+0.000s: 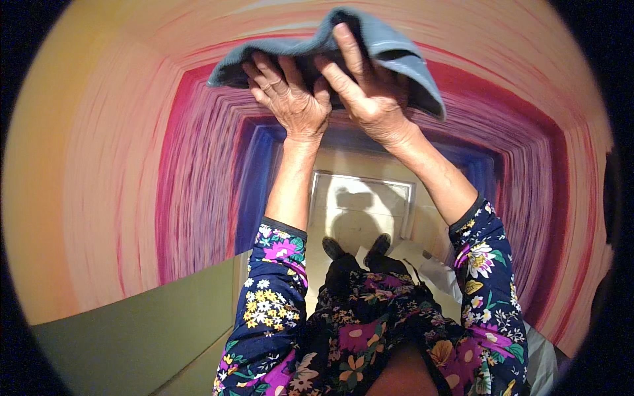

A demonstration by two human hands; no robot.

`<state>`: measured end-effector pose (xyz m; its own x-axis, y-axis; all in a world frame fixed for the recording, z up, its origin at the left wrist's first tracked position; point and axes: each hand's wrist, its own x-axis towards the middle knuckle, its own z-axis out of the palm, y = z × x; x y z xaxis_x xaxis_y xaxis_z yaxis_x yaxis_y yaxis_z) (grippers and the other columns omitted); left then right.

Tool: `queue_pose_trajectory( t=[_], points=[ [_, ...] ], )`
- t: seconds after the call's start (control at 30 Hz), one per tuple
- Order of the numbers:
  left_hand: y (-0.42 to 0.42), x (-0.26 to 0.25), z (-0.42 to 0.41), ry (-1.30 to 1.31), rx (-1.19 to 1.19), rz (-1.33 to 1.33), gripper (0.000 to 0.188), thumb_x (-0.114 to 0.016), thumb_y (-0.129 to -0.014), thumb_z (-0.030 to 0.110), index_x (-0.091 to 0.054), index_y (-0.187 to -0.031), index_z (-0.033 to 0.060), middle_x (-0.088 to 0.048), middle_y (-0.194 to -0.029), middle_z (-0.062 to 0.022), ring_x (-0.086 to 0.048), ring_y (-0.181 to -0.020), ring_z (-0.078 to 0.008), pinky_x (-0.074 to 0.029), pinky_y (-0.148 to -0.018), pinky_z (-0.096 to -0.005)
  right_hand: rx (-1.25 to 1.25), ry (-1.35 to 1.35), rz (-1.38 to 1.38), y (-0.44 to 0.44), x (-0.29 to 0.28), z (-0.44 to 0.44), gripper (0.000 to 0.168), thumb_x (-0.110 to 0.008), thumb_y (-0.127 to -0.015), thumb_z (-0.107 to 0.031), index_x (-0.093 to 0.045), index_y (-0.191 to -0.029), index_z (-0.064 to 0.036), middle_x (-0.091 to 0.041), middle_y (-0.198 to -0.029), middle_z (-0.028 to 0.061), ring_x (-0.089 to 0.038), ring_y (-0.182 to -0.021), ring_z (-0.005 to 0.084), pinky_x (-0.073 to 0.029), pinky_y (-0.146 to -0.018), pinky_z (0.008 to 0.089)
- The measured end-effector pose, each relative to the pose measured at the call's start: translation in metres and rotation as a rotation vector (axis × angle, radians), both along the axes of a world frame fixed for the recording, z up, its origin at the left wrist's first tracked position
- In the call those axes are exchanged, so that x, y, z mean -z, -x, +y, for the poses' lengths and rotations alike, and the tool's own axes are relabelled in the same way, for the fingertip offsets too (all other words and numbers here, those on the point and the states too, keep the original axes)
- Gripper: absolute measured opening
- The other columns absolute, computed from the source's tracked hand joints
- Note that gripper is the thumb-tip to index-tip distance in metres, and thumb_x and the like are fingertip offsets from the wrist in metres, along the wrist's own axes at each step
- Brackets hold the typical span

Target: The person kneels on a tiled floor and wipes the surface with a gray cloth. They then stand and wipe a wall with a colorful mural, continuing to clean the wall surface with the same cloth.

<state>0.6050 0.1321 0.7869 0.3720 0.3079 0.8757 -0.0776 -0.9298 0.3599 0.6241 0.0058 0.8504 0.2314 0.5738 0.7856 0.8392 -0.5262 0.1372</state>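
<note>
At the top of the view, a grey-blue cloth (396, 42) is spread in a loose, folded shape with its ends hanging down on both sides. My left hand (297, 101) holds it from beneath, its fingertips hidden partly in the dark fold. To the right, my right hand (369, 91) also grips the cloth, with the index finger stretched up along it and another finger pointing left. The two hands are close together, both arms raised. The cloth's underside is in deep shadow.
A surface with orange, red, purple and blue streaked bands (203, 163) surrounds the hands. An olive-green panel (148, 321) stands at the lower left. Below are my shoes (377, 245), a pale floor with a metal-edged rectangle (317, 198), and whitish sheeting (436, 270) to the right.
</note>
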Motion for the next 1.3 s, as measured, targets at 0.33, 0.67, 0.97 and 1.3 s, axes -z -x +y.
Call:
queue_pose_trajectory(
  t=[0.33, 0.67, 0.97, 1.3],
  points=[
    [0.013, 0.046, -0.033, 0.118, 0.185, 0.487, 0.091, -0.064, -0.071, 0.024, -0.008, -0.137, -0.0028, -0.01, -0.139, -0.0295, -0.007, -0.129, -0.0455, -0.013, -0.104, -0.0533, -0.177, 0.181, 0.257, -0.019, 0.043, -0.012, 0.03, -0.042, -0.087, -0.019, -0.05, -0.113, -0.007, -0.056, -0.099, 0.0148, -0.055, -0.089, 0.0257, -0.045, -0.076, 0.0341],
    [0.019, 0.141, -0.072, 0.629, 0.552, 0.748, 0.06, -0.048, -0.085, 0.032, -0.03, -0.129, -0.0035, -0.037, -0.13, -0.0193, -0.035, -0.119, -0.0338, -0.025, -0.103, -0.042, 0.52, 0.983, -1.124, -0.016, 0.137, -0.06, 0.03, -0.038, -0.086, -0.021, -0.058, -0.1, -0.005, -0.061, -0.093, 0.0054, -0.057, -0.085, 0.0146, -0.048, -0.078, 0.0296],
    [-0.005, 0.122, -0.098, 1.547, 0.755, 0.418, 0.023, -0.038, -0.088, 0.004, -0.05, -0.107, 0.0024, -0.053, -0.101, -0.0114, -0.053, -0.089, -0.0181, -0.046, -0.076, -0.0278, 0.536, 1.208, -1.283, -0.028, 0.156, -0.087, 0.04, -0.038, -0.086, -0.023, -0.052, -0.114, 0.001, -0.052, -0.118, 0.0131, -0.048, -0.112, 0.0221, -0.037, -0.099, 0.0337],
    [-0.02, 0.13, -0.056, 1.604, 1.15, 0.386, 0.02, -0.051, -0.081, 0.009, -0.053, -0.101, 0.0077, -0.056, -0.092, -0.0044, -0.055, -0.077, -0.0138, -0.047, -0.06, -0.0277, -0.115, 0.264, 0.344, -0.006, 0.098, -0.05, 0.039, -0.049, -0.081, -0.01, -0.045, -0.118, 0.002, -0.047, -0.122, 0.0171, -0.049, -0.111, 0.0279, -0.041, -0.094, 0.0334]
  ],
)
